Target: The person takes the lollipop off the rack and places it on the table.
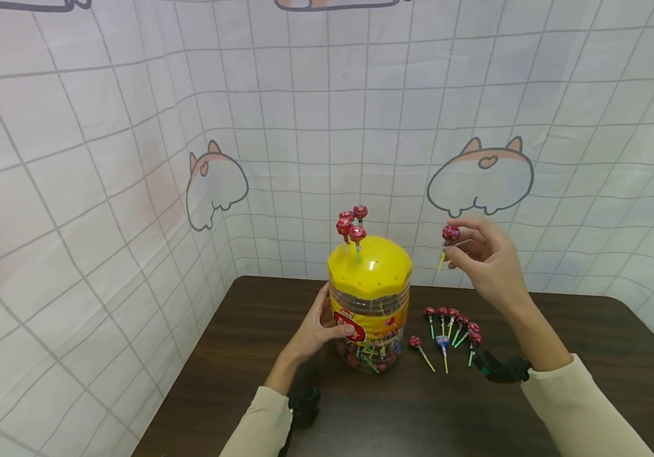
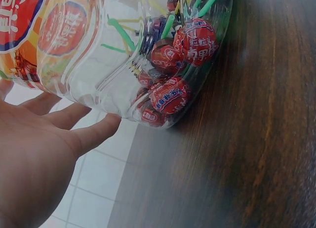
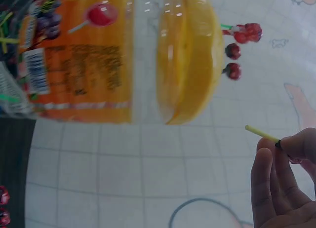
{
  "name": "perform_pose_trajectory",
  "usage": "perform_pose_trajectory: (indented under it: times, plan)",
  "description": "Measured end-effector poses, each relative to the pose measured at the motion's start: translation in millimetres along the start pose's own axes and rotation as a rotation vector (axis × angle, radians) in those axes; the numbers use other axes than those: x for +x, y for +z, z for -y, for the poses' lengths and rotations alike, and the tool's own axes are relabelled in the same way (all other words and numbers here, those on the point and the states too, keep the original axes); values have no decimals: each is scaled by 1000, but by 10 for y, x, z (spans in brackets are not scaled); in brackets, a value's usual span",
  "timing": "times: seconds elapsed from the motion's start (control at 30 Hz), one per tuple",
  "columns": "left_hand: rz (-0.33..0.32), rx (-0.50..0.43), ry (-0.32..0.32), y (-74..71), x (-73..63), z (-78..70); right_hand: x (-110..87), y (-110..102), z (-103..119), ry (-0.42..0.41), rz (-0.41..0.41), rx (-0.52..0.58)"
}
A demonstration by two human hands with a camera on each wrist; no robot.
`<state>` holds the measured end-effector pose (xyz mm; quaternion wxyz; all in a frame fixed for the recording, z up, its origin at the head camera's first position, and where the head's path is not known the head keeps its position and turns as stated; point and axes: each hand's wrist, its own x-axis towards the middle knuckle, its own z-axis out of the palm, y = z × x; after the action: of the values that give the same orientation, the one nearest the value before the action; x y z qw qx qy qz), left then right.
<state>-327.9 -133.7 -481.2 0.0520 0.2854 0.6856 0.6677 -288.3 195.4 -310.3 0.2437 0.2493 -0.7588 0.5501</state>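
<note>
Standing on dark tabletop (image 1: 395,412), lollipop jar (image 1: 369,304) before white gridded backdrop (image 1: 312,108).

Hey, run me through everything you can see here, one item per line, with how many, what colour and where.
Table: one, dark brown, in the foreground
Backdrop: count unclear, white with grey grid and cartoon animals, behind and left of the table
Jar: one, clear with orange-yellow label, on the table
Lid: one, yellow, on the jar
Lollipops atop the lid: four, red
Lollipops inside the jar: too crowded to count, many red
Red lollipops on the table: about seven, red, right of the jar
Blue lollipop: one, blue-white, among those
Held lollipop: one, red, yellow stick, in the right hand
Sleeves: two, cream, one per arm
Left hand: one, bare, holding the jar's left side
Right hand: one, bare, raised
</note>
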Motion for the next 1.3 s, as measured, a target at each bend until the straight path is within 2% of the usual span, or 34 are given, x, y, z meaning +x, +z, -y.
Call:
perform_pose_trajectory:
  times: [0.3,0.53,0.9,1.1,1.3]
  plan:
    - [4,-5,9,5,-7,-10,-333,-139,-367,85,21,-23]
    - [1,-5,10,8,-14,-13,-599,-214,-625,153,47,-116]
    - [-4,1,-1,7,-12,-16,-973,-192,-1013,255,99,-144]
    - [-2,1,-3,7,-8,-18,-1080,-158,-1180,322,165,-103]
    - [-4,1,-5,12,-9,-24,-1137,-147,-1309,434,294,-100]
